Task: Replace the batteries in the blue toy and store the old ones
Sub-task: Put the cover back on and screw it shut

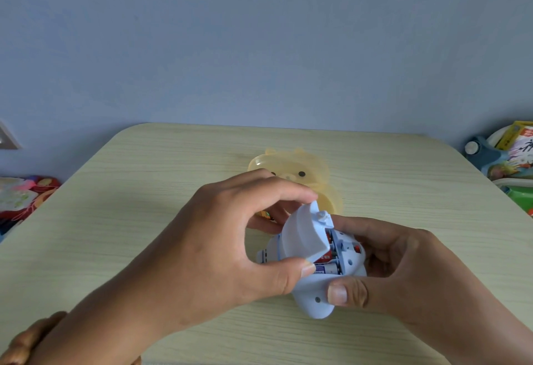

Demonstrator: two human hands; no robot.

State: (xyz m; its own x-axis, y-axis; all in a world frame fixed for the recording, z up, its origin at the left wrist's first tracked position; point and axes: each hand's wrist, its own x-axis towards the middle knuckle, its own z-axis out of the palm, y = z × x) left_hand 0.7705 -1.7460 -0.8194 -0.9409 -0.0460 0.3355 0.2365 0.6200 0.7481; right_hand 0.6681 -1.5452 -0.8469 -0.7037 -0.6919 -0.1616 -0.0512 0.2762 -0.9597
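The pale blue toy (314, 295) lies upside down on the wooden table (144, 191), near its front middle. My right hand (403, 269) grips the toy's body from the right, thumb on its underside. My left hand (219, 243) pinches the curved blue battery cover (300, 234) between thumb and forefinger, tilted up off the compartment. Inside the uncovered compartment lie batteries (327, 265) with red and blue-white wrappers. A translucent yellow bear-shaped box (302, 171) sits just behind my hands, partly hidden by them.
Colourful packets (26, 197) lie beyond the table's left edge. At the right edge are a blue-grey object (478, 154) and printed boxes (516, 148). A plain wall rises behind the table. A beaded bracelet (26, 341) shows at my left wrist.
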